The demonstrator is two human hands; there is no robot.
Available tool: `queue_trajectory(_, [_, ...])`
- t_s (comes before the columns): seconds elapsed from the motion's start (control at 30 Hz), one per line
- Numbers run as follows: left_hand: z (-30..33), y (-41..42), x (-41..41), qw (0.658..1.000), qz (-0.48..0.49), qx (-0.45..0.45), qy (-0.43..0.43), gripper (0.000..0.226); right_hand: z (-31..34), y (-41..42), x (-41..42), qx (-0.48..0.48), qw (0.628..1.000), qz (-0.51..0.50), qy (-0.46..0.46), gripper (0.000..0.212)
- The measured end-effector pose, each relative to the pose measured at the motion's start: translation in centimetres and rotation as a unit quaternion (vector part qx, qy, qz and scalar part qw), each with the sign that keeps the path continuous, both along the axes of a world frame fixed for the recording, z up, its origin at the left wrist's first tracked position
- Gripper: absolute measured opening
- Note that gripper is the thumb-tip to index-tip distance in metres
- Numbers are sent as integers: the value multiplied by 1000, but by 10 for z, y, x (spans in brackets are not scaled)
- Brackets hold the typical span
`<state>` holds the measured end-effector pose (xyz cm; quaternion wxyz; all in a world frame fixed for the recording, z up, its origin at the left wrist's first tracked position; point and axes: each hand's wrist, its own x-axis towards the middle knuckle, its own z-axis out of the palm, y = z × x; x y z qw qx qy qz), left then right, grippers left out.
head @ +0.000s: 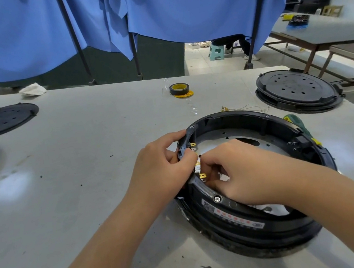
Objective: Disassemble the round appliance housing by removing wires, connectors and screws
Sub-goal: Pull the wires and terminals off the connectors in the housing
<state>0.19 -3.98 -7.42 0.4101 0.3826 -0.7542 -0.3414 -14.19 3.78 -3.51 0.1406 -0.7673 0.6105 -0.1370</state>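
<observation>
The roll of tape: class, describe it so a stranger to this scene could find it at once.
Start at the grey table and look past the open round housing that both hands are working on, toward the blue curtains. There, near the far edge, sits the roll of tape. It is the only small black ring with a yellow core; the other black things are wide discs.

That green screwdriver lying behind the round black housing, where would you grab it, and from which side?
Probably by its green handle, reaching over the far right rim of the housing. The handle is the part that shows above the rim; the rest of the screwdriver runs down behind it, beside the stacked black covers. Both the left hand and right hand are busy at the left rim.
</observation>
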Motion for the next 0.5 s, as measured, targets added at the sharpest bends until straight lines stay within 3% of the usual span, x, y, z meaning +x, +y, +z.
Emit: queue_trajectory(0.5, [-2,-2,1,1000,2,-7,-4,36,1,0,0,12,1000,2,0,9])
